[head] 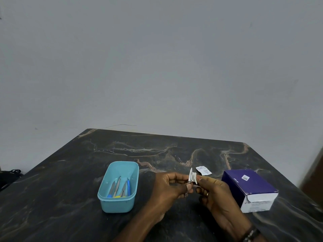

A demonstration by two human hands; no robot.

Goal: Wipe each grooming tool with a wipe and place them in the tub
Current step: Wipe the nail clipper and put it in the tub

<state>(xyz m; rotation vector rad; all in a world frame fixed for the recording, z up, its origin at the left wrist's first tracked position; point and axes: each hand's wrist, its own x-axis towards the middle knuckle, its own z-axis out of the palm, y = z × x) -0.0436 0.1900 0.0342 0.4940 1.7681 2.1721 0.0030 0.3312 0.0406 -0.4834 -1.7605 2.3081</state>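
My left hand (172, 186) grips a small metal grooming tool (190, 173) whose pointed tip sticks up between my two hands. My right hand (212, 193) pinches a white wipe (194, 178) folded against the tool's blade. Left of my hands stands a light blue plastic tub (120, 167) on the dark marble table. Inside it lie several metal tools (120, 188) with blue and yellow handles. Most of the held tool is hidden by my fingers.
A torn white wipe packet (203, 170) lies just behind my hands. A purple and white box (250, 189) stands at the right. The dark marble table (70, 180) ends at a grey wall behind. Dark cables (10, 173) sit off the left edge.
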